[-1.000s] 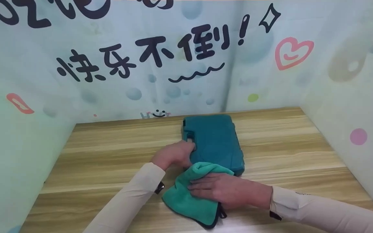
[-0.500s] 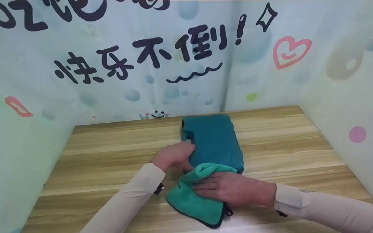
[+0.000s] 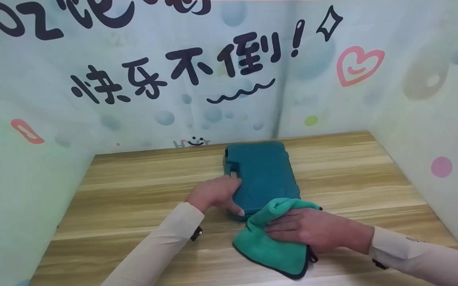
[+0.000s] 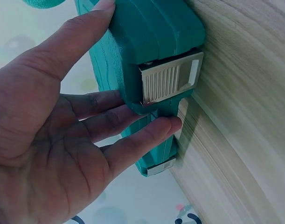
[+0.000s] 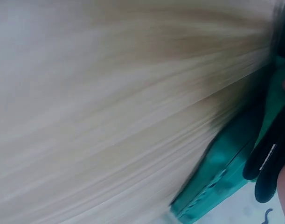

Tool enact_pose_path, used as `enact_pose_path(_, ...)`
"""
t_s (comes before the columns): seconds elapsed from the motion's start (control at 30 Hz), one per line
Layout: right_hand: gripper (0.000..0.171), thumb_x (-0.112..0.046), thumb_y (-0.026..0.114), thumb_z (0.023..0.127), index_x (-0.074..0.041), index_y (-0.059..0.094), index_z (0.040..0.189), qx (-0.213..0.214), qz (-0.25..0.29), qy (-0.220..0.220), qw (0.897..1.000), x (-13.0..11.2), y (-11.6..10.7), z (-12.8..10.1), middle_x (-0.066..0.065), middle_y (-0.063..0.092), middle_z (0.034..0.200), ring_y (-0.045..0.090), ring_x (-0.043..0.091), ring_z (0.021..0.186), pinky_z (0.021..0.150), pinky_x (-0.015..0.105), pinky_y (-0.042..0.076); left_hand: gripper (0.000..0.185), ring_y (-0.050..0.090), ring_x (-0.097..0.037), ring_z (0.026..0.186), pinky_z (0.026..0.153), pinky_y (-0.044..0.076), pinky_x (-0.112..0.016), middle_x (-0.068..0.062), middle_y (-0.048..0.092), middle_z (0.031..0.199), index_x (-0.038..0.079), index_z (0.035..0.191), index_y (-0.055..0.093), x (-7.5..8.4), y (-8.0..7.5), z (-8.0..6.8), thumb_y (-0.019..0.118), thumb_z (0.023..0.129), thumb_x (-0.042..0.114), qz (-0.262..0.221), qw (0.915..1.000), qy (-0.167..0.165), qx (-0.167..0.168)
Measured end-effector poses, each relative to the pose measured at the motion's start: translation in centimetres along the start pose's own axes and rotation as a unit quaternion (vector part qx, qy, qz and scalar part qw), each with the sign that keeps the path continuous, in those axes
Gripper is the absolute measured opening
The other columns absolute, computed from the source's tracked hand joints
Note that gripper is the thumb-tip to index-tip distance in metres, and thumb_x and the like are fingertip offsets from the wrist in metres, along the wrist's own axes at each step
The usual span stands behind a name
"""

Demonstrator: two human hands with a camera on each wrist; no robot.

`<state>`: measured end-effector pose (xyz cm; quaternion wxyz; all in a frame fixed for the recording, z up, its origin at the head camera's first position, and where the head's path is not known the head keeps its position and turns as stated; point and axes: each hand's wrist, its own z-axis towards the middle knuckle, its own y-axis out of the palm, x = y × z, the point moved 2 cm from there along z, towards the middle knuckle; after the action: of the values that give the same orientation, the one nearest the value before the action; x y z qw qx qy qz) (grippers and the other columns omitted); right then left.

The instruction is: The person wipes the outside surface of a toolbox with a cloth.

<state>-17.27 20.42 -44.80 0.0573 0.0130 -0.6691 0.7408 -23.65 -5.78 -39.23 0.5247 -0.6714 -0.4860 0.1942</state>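
Observation:
A dark teal plastic case (image 3: 262, 172) lies flat on the wooden table (image 3: 141, 190), shut, with grey latches (image 4: 168, 81) on its left side. My left hand (image 3: 219, 192) grips its near left corner. The thumb lies on one face and the fingers (image 4: 133, 140) run along the latch side. My right hand (image 3: 310, 229) presses flat on a green cloth (image 3: 274, 246) with dark trim, bunched against the case's near right corner. In the right wrist view only blurred wood, a teal edge (image 5: 217, 172) and the cloth's black loop (image 5: 266, 163) show.
Printed panels (image 3: 197, 79) wall in the table at the back, left and right. Bare wood (image 3: 356, 174) lies to both sides of the case. The table's near edge is out of frame.
My right hand has slid the green cloth to the right along the case's near edge, from its left part to the right corner. The left hand has stayed on the case.

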Motion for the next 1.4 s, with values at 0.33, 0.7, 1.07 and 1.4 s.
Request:
enact_pose_path(0.33, 0.058, -0.007, 0.075, 0.089, -0.009, 0.057, 0.144, 0.004, 0.013, -0.002, 1.000, 0.4, -0.4, -1.0, 0.004, 0.057, 0.145, 0.045, 0.014, 0.138, 0.113, 0.037, 0.033, 0.088, 0.051, -0.030, 0.126, 0.105, 0.044, -0.046, -0.018, 0.052, 0.144, 0.002, 0.150, 0.043, 0.0, 0.0, -0.1, 0.081, 0.086, 0.048, -0.007, 1.0000, 0.001, -0.005)
enact_pose_path(0.7, 0.050, -0.012, 0.072, 0.094, -0.008, 0.059, 0.143, -0.003, -0.004, -0.010, 1.000, 0.2, -0.5, 0.8, 0.005, 0.057, 0.144, 0.046, 0.015, 0.137, 0.115, 0.035, 0.029, 0.090, 0.048, -0.031, 0.130, 0.107, 0.041, -0.046, -0.018, 0.049, 0.147, 0.002, 0.153, 0.040, -0.2, 0.1, -0.2, 0.081, 0.086, 0.047, -0.009, 0.9999, -0.002, -0.006)
enact_pose_path(1.07, 0.053, -0.019, 0.072, 0.096, -0.009, 0.056, 0.145, -0.005, 0.002, -0.027, 1.000, 0.0, 0.4, 4.0, 0.004, 0.056, 0.145, 0.043, 0.015, 0.139, 0.117, 0.034, 0.025, 0.080, 0.053, -0.030, 0.124, 0.105, 0.044, -0.046, -0.017, 0.054, 0.140, 0.003, 0.148, 0.046, 0.2, 0.1, 0.0, 0.082, 0.087, 0.042, -0.011, 0.9999, 0.012, 0.006)
enact_pose_path(1.4, 0.054, -0.019, 0.072, 0.095, -0.009, 0.056, 0.146, -0.007, -0.013, -0.037, 0.999, -0.5, 0.9, 6.6, 0.004, 0.055, 0.146, 0.044, 0.015, 0.139, 0.118, 0.032, 0.021, 0.060, 0.057, -0.027, 0.116, 0.102, 0.047, -0.046, -0.015, 0.059, 0.133, 0.003, 0.141, 0.054, -0.1, 0.3, -0.3, 0.076, 0.094, 0.034, -0.020, 0.9996, 0.019, 0.005)
